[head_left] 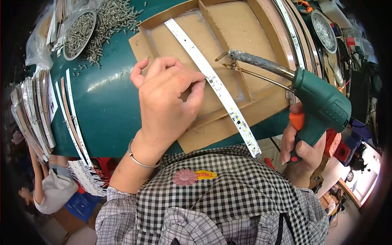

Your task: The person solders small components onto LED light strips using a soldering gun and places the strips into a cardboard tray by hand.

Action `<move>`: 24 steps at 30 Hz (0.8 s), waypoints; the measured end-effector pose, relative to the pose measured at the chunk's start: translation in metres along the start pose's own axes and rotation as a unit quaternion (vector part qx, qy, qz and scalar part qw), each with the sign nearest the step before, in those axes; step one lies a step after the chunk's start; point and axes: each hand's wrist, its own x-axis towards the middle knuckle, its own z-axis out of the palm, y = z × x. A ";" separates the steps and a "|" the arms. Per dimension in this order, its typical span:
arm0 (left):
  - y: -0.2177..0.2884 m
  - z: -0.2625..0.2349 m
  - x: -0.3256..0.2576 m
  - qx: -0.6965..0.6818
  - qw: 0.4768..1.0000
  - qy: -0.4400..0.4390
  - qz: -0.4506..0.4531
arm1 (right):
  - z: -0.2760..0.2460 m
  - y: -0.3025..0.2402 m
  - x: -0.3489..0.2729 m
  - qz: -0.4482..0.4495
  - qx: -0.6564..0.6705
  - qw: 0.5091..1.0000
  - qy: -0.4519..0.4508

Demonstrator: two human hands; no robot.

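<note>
A long white LED circuit board strip (224,96) lies slantwise over a shallow cardboard tray (212,118), its near end reaching past the table edge to my checkered apron. My left hand (169,92) is closed, thumb and forefinger pinched at the strip's left edge near its middle; the other fingers curl away. In my right hand (304,149) is a green soldering gun (322,100) with an orange trigger. Its metal barrel and thin feed tube point left, and the tip (222,57) hovers over the tray, just right of the strip and apart from it.
Small metal parts (116,24) are heaped at the far left, beside a bowl (67,55) of more. Stacked strips (32,110) stand at the left edge. Further strips (294,32) lie right of the tray, near another bowl (324,32). A person (53,183) sits lower left.
</note>
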 end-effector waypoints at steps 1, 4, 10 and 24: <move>-0.001 0.001 -0.001 -0.010 1.000 0.006 -0.001 | 0.000 -0.001 0.000 -0.001 0.003 1.000 0.003; 0.003 -0.003 0.000 -0.014 1.000 -0.012 -0.022 | -0.003 0.001 0.002 -0.003 0.016 1.000 0.001; 0.005 -0.003 0.000 -0.023 0.997 -0.046 -0.056 | -0.003 0.001 -0.001 0.003 0.027 1.000 0.002; 0.003 -0.001 0.000 -0.036 0.998 -0.021 -0.045 | -0.004 -0.003 -0.008 0.094 0.029 0.995 -0.029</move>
